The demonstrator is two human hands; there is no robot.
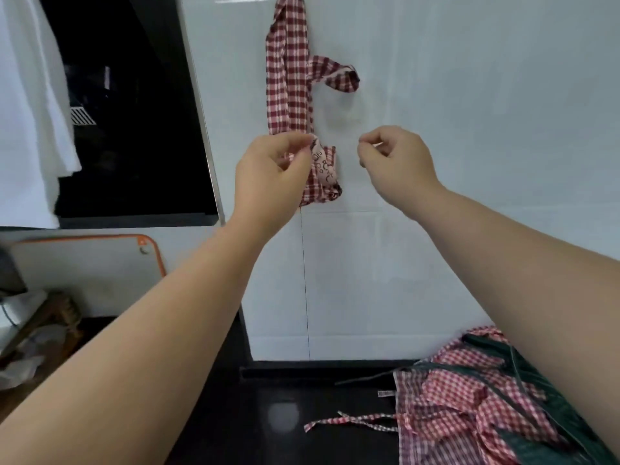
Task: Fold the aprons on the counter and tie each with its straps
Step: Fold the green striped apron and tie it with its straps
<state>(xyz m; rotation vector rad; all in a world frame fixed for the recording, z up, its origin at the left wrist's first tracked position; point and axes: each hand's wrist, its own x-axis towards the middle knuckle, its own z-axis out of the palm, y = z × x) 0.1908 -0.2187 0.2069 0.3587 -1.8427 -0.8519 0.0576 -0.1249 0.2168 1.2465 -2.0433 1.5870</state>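
A dark red checked apron (288, 82) hangs bunched against the white tiled wall, one strap looping out to its right. My left hand (271, 169) pinches the apron's lower end, where a pink printed patch shows. My right hand (392, 156) is raised beside it, a little to the right, with fingers curled and thumb against forefinger; nothing shows between them. On the black counter (268, 431) at the lower right lies a heap of a red gingham apron (446, 407) and a dark green apron (550, 407), partly hidden by my right forearm. A gingham strap (349, 421) trails left from the heap.
A black cabinet panel (134, 112) and a white cloth (30, 105) are at the upper left. A white cutting board with an orange rim (100, 263) leans against the wall, with cluttered items (30, 333) below it at the left edge.
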